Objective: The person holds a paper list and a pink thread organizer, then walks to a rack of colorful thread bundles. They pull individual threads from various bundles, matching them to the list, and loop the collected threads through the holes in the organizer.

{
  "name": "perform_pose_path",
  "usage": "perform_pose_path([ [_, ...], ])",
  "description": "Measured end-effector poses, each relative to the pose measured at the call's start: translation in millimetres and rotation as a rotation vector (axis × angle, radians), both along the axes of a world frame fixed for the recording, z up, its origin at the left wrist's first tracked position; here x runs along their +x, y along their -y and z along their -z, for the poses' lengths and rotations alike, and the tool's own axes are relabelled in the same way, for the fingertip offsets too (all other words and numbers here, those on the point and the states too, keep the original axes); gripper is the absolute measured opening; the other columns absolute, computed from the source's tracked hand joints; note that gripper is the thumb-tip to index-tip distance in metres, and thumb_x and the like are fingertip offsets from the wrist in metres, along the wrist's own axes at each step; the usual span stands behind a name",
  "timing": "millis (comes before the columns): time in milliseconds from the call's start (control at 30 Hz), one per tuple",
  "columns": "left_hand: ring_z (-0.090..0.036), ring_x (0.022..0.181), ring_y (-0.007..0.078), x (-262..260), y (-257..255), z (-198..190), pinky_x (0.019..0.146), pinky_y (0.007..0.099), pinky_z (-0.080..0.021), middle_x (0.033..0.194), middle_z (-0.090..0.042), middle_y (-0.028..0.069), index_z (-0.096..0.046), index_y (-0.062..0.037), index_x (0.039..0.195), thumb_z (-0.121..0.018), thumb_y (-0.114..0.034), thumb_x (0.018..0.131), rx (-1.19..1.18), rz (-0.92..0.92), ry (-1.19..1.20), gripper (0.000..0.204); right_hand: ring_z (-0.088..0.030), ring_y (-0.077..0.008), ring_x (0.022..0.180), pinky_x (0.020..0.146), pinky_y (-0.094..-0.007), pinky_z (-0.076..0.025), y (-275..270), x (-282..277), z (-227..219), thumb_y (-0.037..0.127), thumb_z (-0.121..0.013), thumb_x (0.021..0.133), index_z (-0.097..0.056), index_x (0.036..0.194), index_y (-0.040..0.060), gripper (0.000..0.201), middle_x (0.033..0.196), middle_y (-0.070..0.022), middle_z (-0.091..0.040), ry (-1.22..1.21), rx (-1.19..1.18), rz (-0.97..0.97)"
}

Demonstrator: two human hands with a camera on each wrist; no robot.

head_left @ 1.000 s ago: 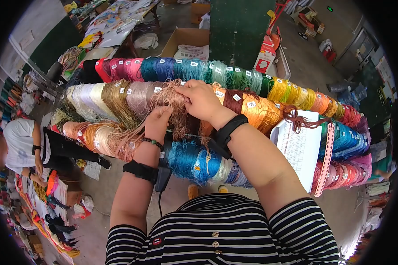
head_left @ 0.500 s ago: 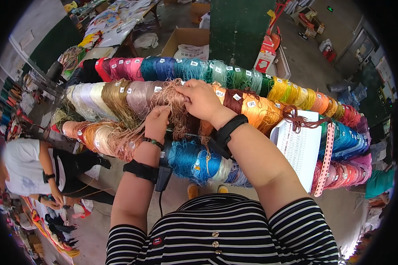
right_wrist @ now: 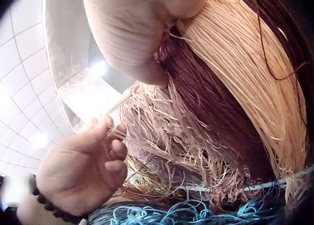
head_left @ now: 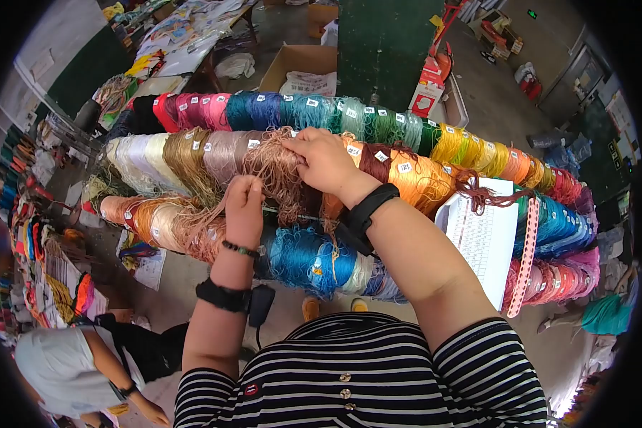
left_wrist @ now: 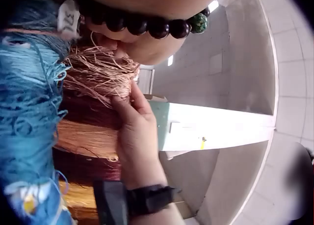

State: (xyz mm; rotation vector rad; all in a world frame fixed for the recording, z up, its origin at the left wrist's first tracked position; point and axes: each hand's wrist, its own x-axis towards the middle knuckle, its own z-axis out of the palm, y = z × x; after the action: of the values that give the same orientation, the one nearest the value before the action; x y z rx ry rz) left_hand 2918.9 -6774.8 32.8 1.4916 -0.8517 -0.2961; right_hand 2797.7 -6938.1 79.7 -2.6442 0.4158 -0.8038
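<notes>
A tangled skein of pinkish-tan thread hangs over the middle bar of a rack, loose strands spilling down its front. My left hand is just left of it, thumb and fingertips pinching thin strands drawn out from the skein, as the right wrist view shows. On the skein's upper right side is my right hand; in the left wrist view its thumb and fingers grip the tan thread. Dark maroon thread and a peach skein lie beside the tan one.
More labelled skeins hang around, including bright blue thread below my hands and orange thread to the right. A printed sheet and a pink perforated strap lie over the rack's right part. Another person in a white shirt bends at lower left.
My left hand has moved left and slightly down, away from the skein, with strands in its fingers. My right hand stays put. The white-shirted person has moved toward the lower left.
</notes>
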Motion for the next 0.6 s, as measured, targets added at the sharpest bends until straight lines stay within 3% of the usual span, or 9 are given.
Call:
perform_pose_path([
  [100,-0.048,0.064,0.0063,-28.1,-32.2,-28.2,0.057,0.0200,-0.039,0.078,-0.054,0.0013,-0.059,-0.0036,0.088,-0.051,-0.009,0.095,0.004,0.159,-0.293,0.012,-0.055,-0.0303,0.103,0.091,-0.0411,-0.042,0.9,1.3,0.5,0.008,-0.068,0.071,-0.064,0.119,0.0132,0.049,0.105,-0.0086,-0.059,-0.002,0.001,-0.004],
  [200,-0.047,0.063,0.0049,-36.1,-52.5,-11.9,0.057,0.0189,-0.038,0.075,-0.054,0.0002,-0.061,-0.0031,0.090,-0.051,-0.009,0.096,0.063,0.295,-0.519,0.013,-0.054,-0.0300,0.105,0.092,-0.0419,-0.042,-5.2,-0.2,-10.7,0.009,-0.068,0.072,-0.063,0.120,0.0124,0.049,0.108,-0.0087,-0.059,-0.043,0.030,0.025],
  [233,-0.046,0.062,0.0047,-37.5,-55.4,-15.7,0.056,0.0189,-0.038,0.073,-0.053,-0.0005,-0.062,-0.0026,0.091,-0.051,-0.010,0.096,0.112,0.293,-0.483,0.014,-0.054,-0.0298,0.106,0.092,-0.0422,-0.041,-8.7,0.0,-17.3,0.010,-0.068,0.072,-0.062,0.121,0.0121,0.049,0.110,-0.0087,-0.059,-0.062,0.045,0.039],
  [333,-0.044,0.058,0.0041,-44.3,-62.1,-25.1,0.053,0.0192,-0.036,0.066,-0.049,-0.0036,-0.065,-0.0003,0.097,-0.050,-0.011,0.097,0.203,0.300,-0.378,0.019,-0.052,-0.0305,0.115,0.098,-0.0424,-0.039,-21.8,10.0,-28.1,0.015,-0.066,0.077,-0.059,0.123,0.0102,0.046,0.121,-0.0104,-0.057,0.083,-0.256,-0.113],
  [433,-0.043,0.056,0.0044,-53.8,-75.9,-39.0,0.051,0.0198,-0.035,0.063,-0.047,-0.0042,-0.065,0.0005,0.099,-0.051,-0.011,0.096,0.243,0.329,-0.344,0.018,-0.048,-0.0315,0.124,0.105,-0.0429,-0.035,-18.4,29.6,-14.9,0.019,-0.063,0.083,-0.055,0.125,0.0068,0.044,0.132,-0.0129,-0.052,-0.001,-0.363,-0.186],
  [467,-0.042,0.055,0.0042,-52.8,-88.4,-38.8,0.050,0.0206,-0.034,0.063,-0.048,-0.0045,-0.066,-0.0008,0.097,-0.053,-0.013,0.096,0.242,0.345,-0.333,0.018,-0.045,-0.0329,0.128,0.110,-0.0441,-0.031,-10.9,32.2,-10.2,0.023,-0.057,0.088,-0.048,0.130,0.0013,0.048,0.137,-0.0164,-0.047,-0.142,-0.289,-0.216],
  [567,-0.038,0.052,0.0047,-41.2,-145.4,-40.0,0.047,0.0220,-0.031,0.062,-0.045,-0.0048,-0.064,-0.0044,0.091,-0.052,-0.013,0.096,0.208,0.128,-0.603,0.016,-0.044,-0.0334,0.128,0.109,-0.0447,-0.032,-0.9,36.8,7.4,0.025,-0.054,0.091,-0.043,0.134,-0.0026,0.053,0.140,-0.0189,-0.045,-0.124,-0.293,-0.179],
  [600,-0.036,0.051,0.0050,-31.6,-171.4,-39.1,0.045,0.0223,-0.029,0.061,-0.043,-0.0049,-0.061,-0.0064,0.089,-0.050,-0.013,0.096,0.006,0.123,-0.710,0.014,-0.043,-0.0341,0.129,0.109,-0.0432,-0.033,2.5,38.9,8.0,0.027,-0.052,0.092,-0.040,0.137,-0.0039,0.056,0.141,-0.0203,-0.043,-0.175,-0.299,-0.181],
])
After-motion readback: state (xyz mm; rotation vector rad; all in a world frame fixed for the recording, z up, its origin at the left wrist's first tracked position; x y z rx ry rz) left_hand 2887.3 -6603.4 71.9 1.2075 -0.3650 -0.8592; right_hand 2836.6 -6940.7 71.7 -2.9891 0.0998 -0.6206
